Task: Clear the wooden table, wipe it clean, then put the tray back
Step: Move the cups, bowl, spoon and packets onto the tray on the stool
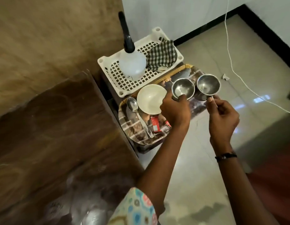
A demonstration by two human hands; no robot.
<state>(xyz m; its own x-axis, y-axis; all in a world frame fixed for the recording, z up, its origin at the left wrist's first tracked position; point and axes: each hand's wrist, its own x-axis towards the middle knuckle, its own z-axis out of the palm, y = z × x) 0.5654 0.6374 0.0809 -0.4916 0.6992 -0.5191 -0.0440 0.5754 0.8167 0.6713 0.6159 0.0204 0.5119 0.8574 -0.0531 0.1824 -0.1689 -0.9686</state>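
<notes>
The left hand [174,109] pinched the near rim of a small steel bowl [183,91], thumb inside the rim and fingers curled under it. The right hand [223,117] held a second steel bowl [208,86] in the same way, just beside the first. Both bowls were poised over the far end of the patterned tray [141,135]; whether either already touched it could not be told.

On the tray lay a cream bowl [150,99], a spoon [136,111] beside it and a small red packet [155,125]. The tray sat on a low stand beside the wooden table [51,127], not on it. Behind it stood a white slatted crate [137,75] holding a spray bottle [131,62] and a checked cloth [162,54].

The clearing step seemed nearly done, since little showed on the visible tabletop apart from a blurred shiny thing at its near edge. The next move probably called for setting both bowls down upright on bare tray space, letting go, then reaching for the cloth and bottle to wipe.
</notes>
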